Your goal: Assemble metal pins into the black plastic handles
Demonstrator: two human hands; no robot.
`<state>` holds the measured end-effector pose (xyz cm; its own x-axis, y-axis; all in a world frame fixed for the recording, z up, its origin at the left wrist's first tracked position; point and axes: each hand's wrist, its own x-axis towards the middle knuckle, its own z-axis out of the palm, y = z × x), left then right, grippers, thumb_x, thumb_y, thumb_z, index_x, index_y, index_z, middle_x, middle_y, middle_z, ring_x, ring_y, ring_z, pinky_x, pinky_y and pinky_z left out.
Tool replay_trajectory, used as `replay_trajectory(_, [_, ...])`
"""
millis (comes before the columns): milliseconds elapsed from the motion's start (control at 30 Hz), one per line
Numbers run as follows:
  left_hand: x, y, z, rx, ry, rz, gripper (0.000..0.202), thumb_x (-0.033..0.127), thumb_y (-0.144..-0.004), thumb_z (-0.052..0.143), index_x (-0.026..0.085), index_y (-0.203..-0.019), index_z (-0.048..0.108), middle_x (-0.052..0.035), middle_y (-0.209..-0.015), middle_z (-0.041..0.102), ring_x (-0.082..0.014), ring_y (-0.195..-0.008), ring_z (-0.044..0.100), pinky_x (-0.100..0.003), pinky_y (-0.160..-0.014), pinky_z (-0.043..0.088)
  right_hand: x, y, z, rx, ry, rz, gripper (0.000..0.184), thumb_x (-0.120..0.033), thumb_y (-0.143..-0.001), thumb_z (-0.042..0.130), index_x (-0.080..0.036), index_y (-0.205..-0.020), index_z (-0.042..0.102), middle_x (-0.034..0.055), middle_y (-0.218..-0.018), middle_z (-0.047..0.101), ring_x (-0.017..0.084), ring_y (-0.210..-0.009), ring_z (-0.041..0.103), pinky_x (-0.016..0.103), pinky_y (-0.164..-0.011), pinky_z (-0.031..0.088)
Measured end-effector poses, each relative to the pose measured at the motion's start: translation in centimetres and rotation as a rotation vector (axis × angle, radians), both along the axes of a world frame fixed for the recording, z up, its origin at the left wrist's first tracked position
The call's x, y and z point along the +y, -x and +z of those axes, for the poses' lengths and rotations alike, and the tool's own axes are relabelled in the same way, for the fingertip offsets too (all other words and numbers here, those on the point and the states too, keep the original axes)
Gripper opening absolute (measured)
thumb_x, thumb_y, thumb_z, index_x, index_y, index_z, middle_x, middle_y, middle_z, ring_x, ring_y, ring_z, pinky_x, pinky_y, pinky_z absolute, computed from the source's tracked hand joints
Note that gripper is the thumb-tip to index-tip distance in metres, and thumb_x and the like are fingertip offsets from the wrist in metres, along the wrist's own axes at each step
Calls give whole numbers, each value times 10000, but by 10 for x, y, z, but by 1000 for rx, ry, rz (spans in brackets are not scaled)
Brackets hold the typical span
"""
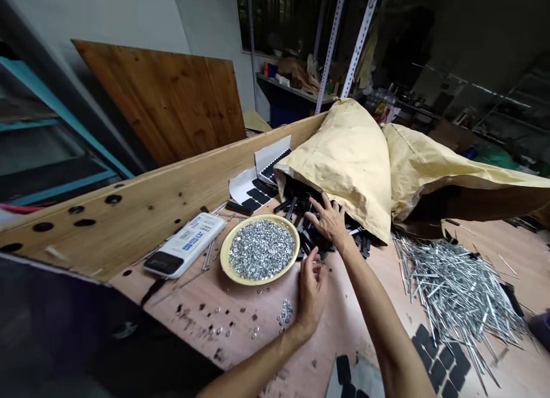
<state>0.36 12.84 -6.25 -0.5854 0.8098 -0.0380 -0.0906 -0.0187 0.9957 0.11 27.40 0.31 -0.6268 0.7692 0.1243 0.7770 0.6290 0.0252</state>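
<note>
My right hand [330, 219] reaches into the mouth of a yellow woven bag [348, 152]. Its fingers are spread over a heap of black plastic parts [306, 237] that spills from the bag onto the table. Just below, my left hand [313, 292] hovers by the heap's near edge, fingers loosely bent and apart, with nothing visible in them. To its left stands a cream bowl [224, 270] full of small metal nuts [262, 250]. A few loose nuts [285, 312] lie on the table beside my left wrist.
A white-and-black boxed device [187, 246] lies left of the bowl, near a wooden side board [172, 200]. On the right are a pile of thin metal rods [464, 289] and a second yellow bag [429, 152]. Sheets of black pads [444, 363] lie at the front and behind the bowl.
</note>
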Motion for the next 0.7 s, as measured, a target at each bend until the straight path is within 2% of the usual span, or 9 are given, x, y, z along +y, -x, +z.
replay_trajectory(67, [-1, 1, -3, 17, -5, 25, 445, 182, -842, 451, 198, -1285, 410, -120, -1176, 496, -175, -947, 549, -312, -814, 483, 6, 11, -6, -42, 40, -40, 484, -531, -895, 388, -368, -1350, 412, 52, -1443, 386, 396, -1214, 399, 659, -944, 282])
replay_trajectory(133, [0, 3, -3, 26, -15, 35, 449, 192, -845, 456, 200, -1290, 400, -127, -1223, 461, -184, -995, 538, -317, -828, 481, 5, 5, -13, -59, 48, -48, 476, -508, -905, 382, -381, -1364, 383, 49, -1418, 420, 377, -1193, 428, 631, -945, 300])
replay_trajectory(233, [3, 8, -1, 11, 5, 12, 432, 232, -846, 479, 199, -1273, 421, -129, -1248, 452, -188, -993, 536, -312, -816, 487, -8, -28, -20, -57, 57, -37, 440, -406, -935, 364, -349, -1371, 378, 65, -1384, 454, 303, -1104, 515, 536, -955, 340])
replay_trajectory(367, [7, 11, -3, 80, -5, -29, 320, 250, -856, 487, 187, -1169, 521, -123, -1199, 502, -194, -979, 550, -312, -825, 483, -33, -85, -30, 25, 47, -9, 396, -252, -936, 333, -232, -1307, 472, 96, -1357, 465, 247, -1205, 451, 492, -1068, 232])
replay_trajectory(433, [8, 12, -2, 188, -7, -65, 264, 221, -857, 493, 181, -1110, 559, -117, -1145, 527, -206, -1009, 553, -313, -844, 475, -45, -108, -37, 109, 35, -20, 407, -208, -911, 347, -170, -1295, 475, 127, -1339, 463, 235, -1248, 407, 464, -1087, 227])
replay_trajectory(533, [10, 11, 5, 460, 72, -182, 241, 190, -858, 509, 170, -1086, 582, -107, -1081, 546, -223, -1018, 566, -318, -855, 464, -58, -128, -45, 243, 27, -33, 420, -168, -878, 351, -147, -1279, 476, 141, -1221, 527, 233, -1180, 459, 463, -1073, 268])
replay_trajectory(600, [11, 9, 14, 664, 181, -295, 249, 213, -881, 484, 165, -1103, 585, -99, -1058, 552, -215, -932, 602, -304, -781, 483, -63, -134, -49, 358, 27, -38, 412, -151, -873, 331, -172, -1251, 493, 122, -1122, 570, 227, -1097, 511, 475, -1057, 292])
replay_trajectory(700, [10, 6, 26, 907, 310, -426, 260, 242, -917, 423, 182, -1091, 606, -78, -1032, 558, -178, -801, 624, -268, -655, 484, -66, -136, -53, 572, 38, -58, 373, -174, -885, 310, -186, -1199, 511, 113, -1088, 591, 222, -1038, 544, 458, -993, 376])
